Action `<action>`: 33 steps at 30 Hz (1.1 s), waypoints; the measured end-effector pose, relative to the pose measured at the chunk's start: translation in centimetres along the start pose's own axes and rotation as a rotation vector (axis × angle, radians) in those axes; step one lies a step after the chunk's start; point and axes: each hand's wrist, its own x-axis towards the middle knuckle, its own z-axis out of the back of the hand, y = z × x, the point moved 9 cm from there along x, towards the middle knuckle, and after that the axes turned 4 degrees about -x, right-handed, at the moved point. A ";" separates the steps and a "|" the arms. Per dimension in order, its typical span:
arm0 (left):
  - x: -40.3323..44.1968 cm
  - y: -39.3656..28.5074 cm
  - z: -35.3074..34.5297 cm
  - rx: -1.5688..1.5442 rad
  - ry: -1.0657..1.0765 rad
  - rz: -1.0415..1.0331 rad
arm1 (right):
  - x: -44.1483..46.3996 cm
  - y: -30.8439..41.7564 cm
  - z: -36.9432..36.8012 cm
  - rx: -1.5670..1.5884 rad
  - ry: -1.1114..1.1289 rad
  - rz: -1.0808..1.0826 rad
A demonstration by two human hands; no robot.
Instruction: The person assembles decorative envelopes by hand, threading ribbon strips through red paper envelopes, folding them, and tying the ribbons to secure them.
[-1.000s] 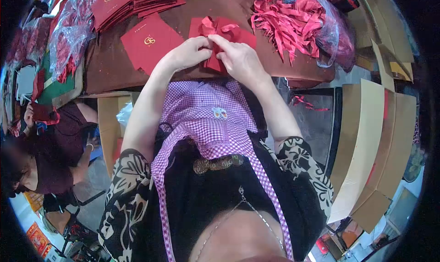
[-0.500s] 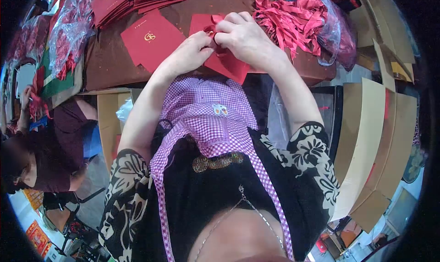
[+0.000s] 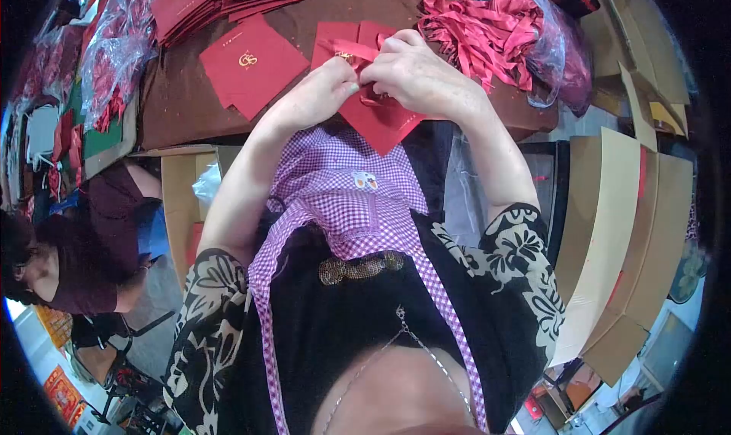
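Over the near edge of the table lies a red paper piece (image 3: pixel 381 134) with a gold mark, looking like a flat bag or card cover. A red satin ribbon (image 3: pixel 355 50) runs across it. My left hand (image 3: pixel 320 96) pinches the ribbon at the piece's left side. My right hand (image 3: pixel 419 73) has its fingers curled on the ribbon at the right; its fingertips are partly hidden. To the left lies a similar red piece (image 3: pixel 255 65) with a gold emblem. A heap of loose red ribbons (image 3: pixel 487 35) sits right of my right hand.
Stacks of red pieces (image 3: pixel 194 8) lie at the table's back left. Plastic-wrapped red bundles (image 3: pixel 122 54) stand at far left, near another person (image 3: pixel 91 244). A plastic bag (image 3: pixel 560 62) is beside the ribbons. Cardboard boxes (image 3: pixel 601 244) stand at right.
Both hands have moved slightly down and apart, with the red piece shifting toward me. More of the ribbon and a gold mark now show between them. The other person has shifted.
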 end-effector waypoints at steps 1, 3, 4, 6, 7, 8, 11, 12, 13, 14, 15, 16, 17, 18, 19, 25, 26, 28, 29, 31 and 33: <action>-0.2 -0.3 -0.2 0.003 0.018 -0.026 | -0.1 0.1 -0.3 0.013 0.018 0.003; -0.2 -0.4 -0.5 0.019 0.042 -0.060 | -0.3 0.4 -0.5 0.029 0.038 0.004; -0.3 -1.1 -0.7 0.039 0.067 -0.103 | -0.4 0.7 -0.6 0.044 0.059 0.018; -0.5 -2.2 -0.5 0.071 0.124 -0.184 | -0.7 1.2 -0.8 0.062 0.081 0.036; -0.1 0.1 0.3 0.041 0.055 -0.026 | -1.0 1.7 -0.9 0.131 0.082 0.072; 0.1 1.6 1.3 0.028 0.001 -0.012 | -1.3 2.1 -0.9 0.200 0.084 0.106; -0.6 3.9 4.2 -0.326 -0.149 0.239 | -2.1 1.8 -0.9 0.196 0.113 0.061; -0.6 4.4 4.7 -0.354 -0.172 0.260 | -2.3 1.3 -0.4 0.206 0.060 0.048; -0.5 4.8 5.2 -0.381 -0.195 0.278 | -2.4 1.2 -0.4 0.204 0.059 0.051; -0.4 5.0 5.1 -0.379 -0.197 0.275 | -2.4 0.8 -0.1 0.169 0.039 0.030; -0.4 5.0 5.0 -0.418 -0.223 0.263 | -2.4 0.5 0.3 0.131 0.017 0.009; -0.3 4.9 5.1 -0.458 -0.248 0.250 | -2.4 0.1 0.1 0.151 -0.013 0.019; -0.2 4.8 4.9 -0.455 -0.247 0.244 | -2.5 0.0 0.0 0.146 -0.017 0.018; -0.7 4.4 5.3 -0.515 -0.341 0.270 | -2.5 -0.6 -0.1 0.189 -0.028 -0.031; -1.3 4.1 5.6 -0.574 -0.435 0.295 | -2.5 -1.1 0.0 0.232 -0.038 -0.080; -2.9 1.6 0.7 -0.768 -0.011 0.060 | -1.9 -1.9 1.7 0.220 -0.217 -0.211; -2.9 1.4 -0.3 -0.786 0.004 0.089 | -1.6 -1.8 1.5 0.286 -0.206 -0.210; -2.9 1.5 -1.3 -0.873 -0.013 0.118 | -1.2 -2.3 1.6 0.383 -0.289 -0.216; -2.9 1.2 -1.4 -0.865 -0.001 0.116 | -0.9 -2.7 1.9 0.379 -0.300 -0.224; -2.9 0.8 -1.2 -0.862 -0.026 0.151 | -1.1 -5.8 1.6 0.510 -0.267 -0.476; -3.0 1.0 -1.4 -0.813 -0.013 0.144 | -0.9 -7.1 0.4 0.486 -0.231 -0.529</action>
